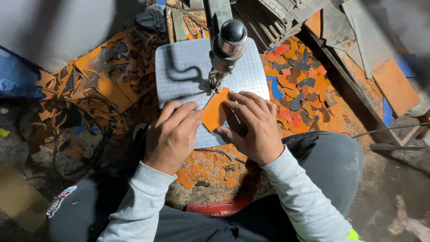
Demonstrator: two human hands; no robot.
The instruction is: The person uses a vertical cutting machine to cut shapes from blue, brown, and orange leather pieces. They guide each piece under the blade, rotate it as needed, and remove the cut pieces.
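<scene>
a: where's the orange piece (215,112) right now?

b: flat on the gridded plate (179,67), its upper tip right under the cutter head (226,45). both hands are pressed on it: the left hand (172,134) lies with fingers curled over the piece's left edge, the right hand (253,127) has its fingers spread flat along the right edge. neither is closed round it, they just pin it down

a: what worries you?

b: the fingertips (233,96) of the right hand sit near the blade (216,83). the piece is small, so there's little room between the cut and the skin. if it's fed further in, i'd judge the fingers come along with it

a: could the piece slip?

b: likely enough. it's held by downward pressure alone, with no clamp. if the blade snags, the piece may jerk or twist, and a hand pushing forward could slide toward the cutter

a: anything else?

b: the plate is small, and the piece's lower edge and the left hand already hang past its front edge. part of the piece is unsupported there, so it could tip and lift at the blade

a: and the mess around?

b: offcuts (295,85) in orange, red, blue and grey are piled on the right, more orange scraps (112,71) on the left, crumbs (210,166) on the floor below the plate. a scrap getting under the piece would rock it. the grey sleeves (143,197) sit well back from the cutter, so i'd rate that risk low

a: the light?

b: dim, with the head's shadow (188,74) on the plate, which may hide the cut line
</scene>
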